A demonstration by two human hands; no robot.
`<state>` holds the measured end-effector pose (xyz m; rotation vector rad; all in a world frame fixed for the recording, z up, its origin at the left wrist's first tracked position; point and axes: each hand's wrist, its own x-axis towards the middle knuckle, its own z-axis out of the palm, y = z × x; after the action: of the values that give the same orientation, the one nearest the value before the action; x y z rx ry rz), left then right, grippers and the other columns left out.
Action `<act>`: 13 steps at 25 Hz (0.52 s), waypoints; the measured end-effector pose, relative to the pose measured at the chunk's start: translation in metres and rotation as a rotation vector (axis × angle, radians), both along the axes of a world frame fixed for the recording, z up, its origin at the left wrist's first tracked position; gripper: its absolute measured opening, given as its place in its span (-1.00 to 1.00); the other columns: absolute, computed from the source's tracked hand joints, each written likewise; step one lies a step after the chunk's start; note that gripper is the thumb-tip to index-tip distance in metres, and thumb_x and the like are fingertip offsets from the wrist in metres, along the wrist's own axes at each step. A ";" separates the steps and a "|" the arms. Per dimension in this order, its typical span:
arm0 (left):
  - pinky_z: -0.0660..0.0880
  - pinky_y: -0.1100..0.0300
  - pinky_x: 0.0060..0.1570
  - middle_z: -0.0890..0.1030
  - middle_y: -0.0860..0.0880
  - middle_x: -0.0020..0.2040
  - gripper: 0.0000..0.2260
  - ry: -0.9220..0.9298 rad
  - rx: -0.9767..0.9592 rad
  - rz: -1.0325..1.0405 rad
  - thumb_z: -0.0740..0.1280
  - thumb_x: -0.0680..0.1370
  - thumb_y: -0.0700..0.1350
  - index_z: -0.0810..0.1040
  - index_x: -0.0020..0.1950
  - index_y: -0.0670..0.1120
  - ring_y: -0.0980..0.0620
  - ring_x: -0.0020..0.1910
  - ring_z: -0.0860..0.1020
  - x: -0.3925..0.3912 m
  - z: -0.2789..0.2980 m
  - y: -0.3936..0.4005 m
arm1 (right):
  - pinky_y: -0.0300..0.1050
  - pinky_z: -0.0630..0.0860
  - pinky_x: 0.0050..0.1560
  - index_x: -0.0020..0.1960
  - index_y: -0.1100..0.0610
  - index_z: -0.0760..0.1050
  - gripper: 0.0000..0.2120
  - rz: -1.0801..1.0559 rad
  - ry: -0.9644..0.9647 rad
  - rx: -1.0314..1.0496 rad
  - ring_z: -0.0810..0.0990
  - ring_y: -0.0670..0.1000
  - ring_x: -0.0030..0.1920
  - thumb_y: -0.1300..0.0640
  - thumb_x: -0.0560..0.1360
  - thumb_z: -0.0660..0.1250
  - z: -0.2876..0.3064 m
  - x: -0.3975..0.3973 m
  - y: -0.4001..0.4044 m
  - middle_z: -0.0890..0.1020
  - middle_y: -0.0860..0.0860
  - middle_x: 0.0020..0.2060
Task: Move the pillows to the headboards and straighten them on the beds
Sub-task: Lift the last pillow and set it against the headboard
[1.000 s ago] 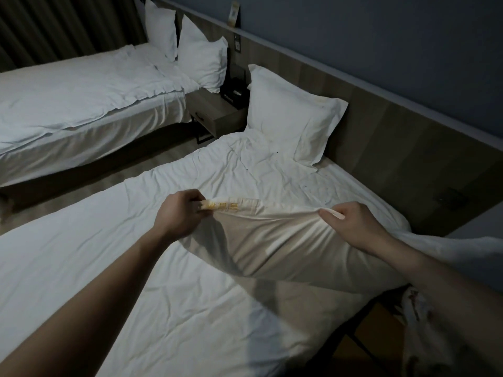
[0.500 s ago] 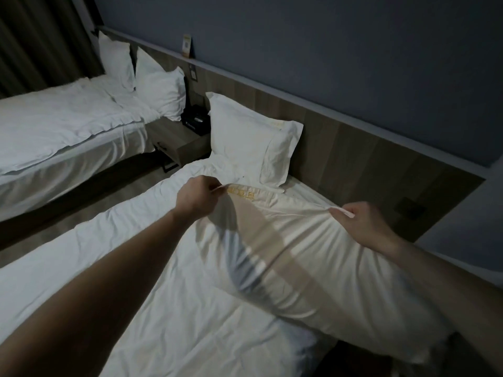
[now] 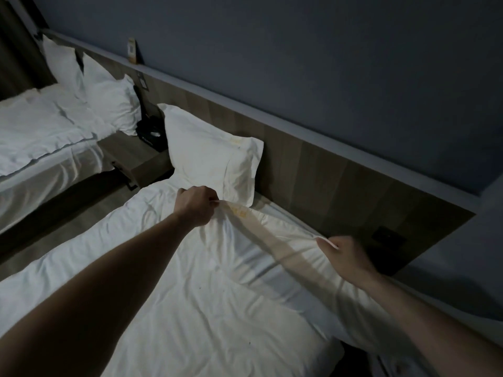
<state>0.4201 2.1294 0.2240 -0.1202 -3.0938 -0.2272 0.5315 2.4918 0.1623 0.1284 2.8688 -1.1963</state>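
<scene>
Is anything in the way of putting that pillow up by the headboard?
Nothing visible. Both hands, left hand and right hand, grip the held pillow; the spot beside the propped pillow along the headboard looks bare.

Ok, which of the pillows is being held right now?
The held pillow on the near bed, gripped at its top edge by the left hand and right hand. The other three stand untouched against the headboard.

You're in a dim room with a blue-grey wall (image 3: 299, 63), a long wood-grain wall panel (image 3: 313, 170), a wooden nightstand (image 3: 138, 156), dark curtains (image 3: 13, 50) and wood-look floor (image 3: 81, 221).
</scene>
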 end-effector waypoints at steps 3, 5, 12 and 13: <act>0.26 0.04 0.09 0.73 0.04 0.05 -0.81 -0.018 -0.042 -0.010 0.28 0.62 -0.05 0.71 0.08 0.08 -0.10 0.13 0.62 -0.056 -0.010 0.033 | -0.18 0.15 -0.47 -0.45 0.06 0.14 -0.42 -0.021 -0.010 0.015 0.18 -0.18 -0.52 -0.02 0.61 0.36 -0.010 -0.040 0.024 0.18 -0.05 -0.50; 0.23 0.06 0.05 0.73 0.05 0.03 -0.79 -0.014 -0.058 -0.015 0.28 0.60 -0.09 0.71 0.07 0.09 -0.08 0.10 0.63 -0.088 -0.019 0.051 | -0.14 0.17 -0.44 -0.45 0.08 0.17 -0.43 -0.051 -0.038 0.012 0.20 -0.17 -0.50 -0.03 0.61 0.36 -0.022 -0.066 0.039 0.22 -0.03 -0.52; 0.24 0.03 0.09 0.72 0.05 -0.06 -0.77 0.003 -0.165 -0.057 0.26 0.57 -0.10 0.71 0.05 0.10 -0.05 0.01 0.64 -0.191 -0.049 0.114 | -0.05 0.28 -0.38 -0.48 0.10 0.26 -0.43 -0.111 -0.099 -0.036 0.41 -0.08 -0.43 -0.04 0.64 0.34 -0.057 -0.149 0.096 0.39 -0.09 -0.61; 0.23 0.03 0.08 0.71 0.06 -0.07 -0.76 -0.009 -0.186 -0.063 0.26 0.56 -0.11 0.70 0.04 0.10 -0.04 0.00 0.63 -0.202 -0.056 0.122 | -0.04 0.28 -0.37 -0.46 0.11 0.29 -0.44 -0.108 -0.115 -0.033 0.44 -0.06 -0.41 -0.08 0.65 0.31 -0.064 -0.157 0.103 0.41 -0.08 -0.59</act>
<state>0.2183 2.2516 0.1684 -0.2227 -3.1164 0.0587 0.3747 2.5952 0.0987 0.3442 2.7731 -1.2101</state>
